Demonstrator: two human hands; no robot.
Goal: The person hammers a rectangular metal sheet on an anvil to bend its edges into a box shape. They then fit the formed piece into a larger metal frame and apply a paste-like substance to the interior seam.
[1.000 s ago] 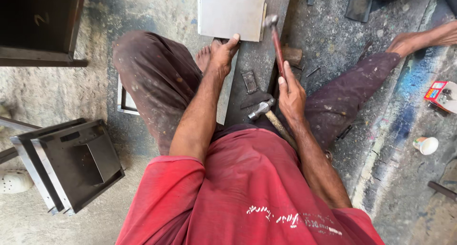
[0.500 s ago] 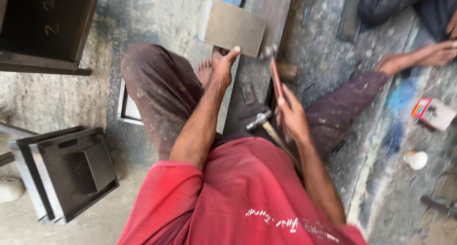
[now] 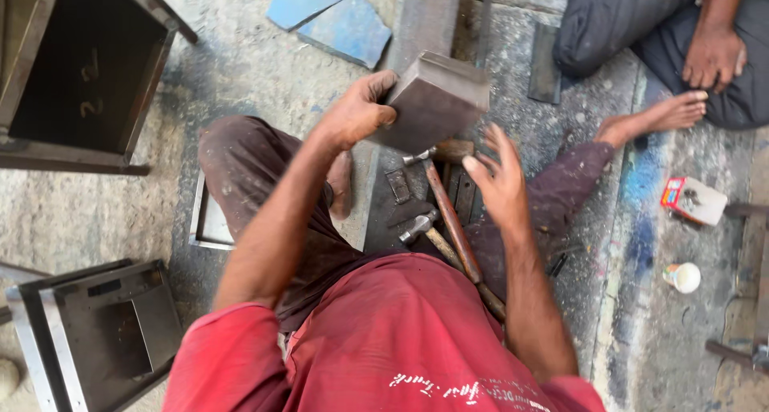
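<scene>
The left hand [image 3: 356, 112] is clenched on the near-left corner of a folded sheet-metal box [image 3: 436, 100], holding it tilted and lifted off the long steel bar [image 3: 420, 28] that runs away from the person along the floor. The right hand [image 3: 501, 180] is released, fingers spread and holding nothing, hovering just right of and below the box, close to its lower edge but apart from it. The box looks stiff and fairly light for its bulk, thin plate bent into walls, so one hand at a corner can carry it; its cut edges are probably sharp and its dusty faces a little slippery, so a second hold on the opposite wall or along a folded rim would steady it better than the flat panel. Directly under the grip lie two hammers: a long wooden-handled hammer [image 3: 448, 216] whose head sits just below the box, and a smaller hammer [image 3: 418, 226] crossing beside it, both between the person's legs and right beneath the open hand. A small metal block [image 3: 398, 185] rests on the bar just below the gripping hand. Farther left of the grip stand dark metal frames [image 3: 96, 332] and a flat tray [image 3: 210, 220] by the knee; beyond it lie blue sheet offcuts [image 3: 336, 20]. To the right, well apart, are a small carton [image 3: 693, 200], a white cup [image 3: 683, 277], and another person's hand [image 3: 713, 56] resting on a leg.
</scene>
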